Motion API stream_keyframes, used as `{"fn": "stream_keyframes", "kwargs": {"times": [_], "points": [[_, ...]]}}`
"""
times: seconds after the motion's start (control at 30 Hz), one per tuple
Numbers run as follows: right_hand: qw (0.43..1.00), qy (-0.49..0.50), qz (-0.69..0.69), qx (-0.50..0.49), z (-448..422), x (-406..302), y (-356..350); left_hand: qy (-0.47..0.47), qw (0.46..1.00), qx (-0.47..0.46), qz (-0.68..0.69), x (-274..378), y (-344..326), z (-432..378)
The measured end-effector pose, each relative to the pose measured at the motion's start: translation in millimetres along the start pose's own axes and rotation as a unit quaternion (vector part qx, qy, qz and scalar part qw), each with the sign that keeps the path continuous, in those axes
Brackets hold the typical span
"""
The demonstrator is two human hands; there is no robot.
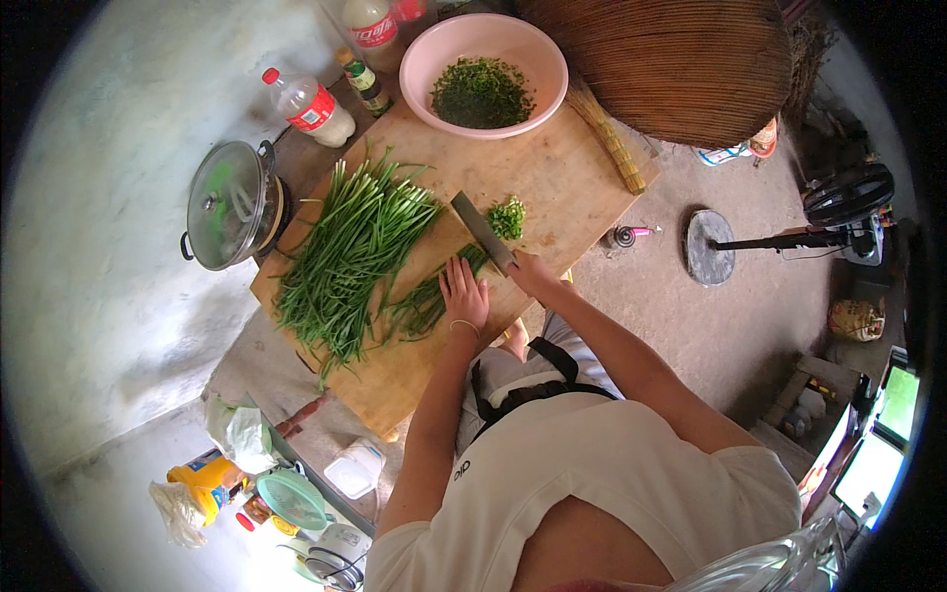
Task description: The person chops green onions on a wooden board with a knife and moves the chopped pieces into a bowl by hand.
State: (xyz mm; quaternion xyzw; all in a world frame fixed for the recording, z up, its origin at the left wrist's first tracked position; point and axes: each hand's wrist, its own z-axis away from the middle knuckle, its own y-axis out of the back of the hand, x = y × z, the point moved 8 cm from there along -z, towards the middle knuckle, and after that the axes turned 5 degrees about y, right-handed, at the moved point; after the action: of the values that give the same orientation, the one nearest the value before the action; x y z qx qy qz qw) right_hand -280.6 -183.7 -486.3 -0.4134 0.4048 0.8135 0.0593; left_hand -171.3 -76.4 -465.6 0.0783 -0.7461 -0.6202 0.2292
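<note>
My right hand (534, 276) grips the handle of a kitchen cleaver (479, 228), its blade pointing away from me across the wooden board (570, 177). My left hand (464, 294) lies flat over a small bunch of garlic chives (425, 300), pressing it to the board beside the blade. A little heap of chopped chives (507, 217) sits on the blade's far right side. To the left spreads a large pile of whole chives (355, 251), pale stem ends pointing away from me. Beyond them, a pink basin (484, 133) holds chopped greens (482, 92).
A glass-lidded pot (226, 207), a plastic bottle (311, 111) and a dark sauce bottle (364, 85) stand along the left wall. A straw brush (610, 144) lies at the board's right edge below a large woven lid (673, 66). A pedestal fan (777, 240) stands on the right.
</note>
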Motion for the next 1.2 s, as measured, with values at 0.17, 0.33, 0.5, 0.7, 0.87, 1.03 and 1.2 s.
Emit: {"fn": "stream_keyframes", "kwargs": {"times": [0.17, 0.33, 0.5, 0.7, 0.87, 1.03, 1.2], "points": [[0.998, 0.033, 0.022, 0.040, 10, -19, 13, 0.022, 0.999, -0.021, -0.027, -16, 5, -7], [0.996, 0.043, 0.078, -0.001, 19, -9, 14, 0.025, 0.999, -0.003, -0.021, -17, 20, -17], [0.997, 0.034, 0.074, -0.012, 17, -5, 15, 0.049, 0.998, -0.006, 0.037, -34, 19, -23], [0.995, 0.035, 0.092, 0.029, 0, 21, 45, 0.040, 0.997, -0.049, 0.041, -32, -4, -25], [0.996, 0.012, 0.077, 0.051, -7, 21, 76, 0.008, 0.996, 0.013, 0.088, -25, -12, -30], [0.995, 0.013, 0.074, 0.061, 7, 5, 87, 0.007, 0.995, 0.008, 0.095, -4, -26, -51], [0.994, 0.013, 0.077, 0.073, 30, 2, 82, -0.005, 0.998, 0.010, 0.069, 19, -17, -61]]}}
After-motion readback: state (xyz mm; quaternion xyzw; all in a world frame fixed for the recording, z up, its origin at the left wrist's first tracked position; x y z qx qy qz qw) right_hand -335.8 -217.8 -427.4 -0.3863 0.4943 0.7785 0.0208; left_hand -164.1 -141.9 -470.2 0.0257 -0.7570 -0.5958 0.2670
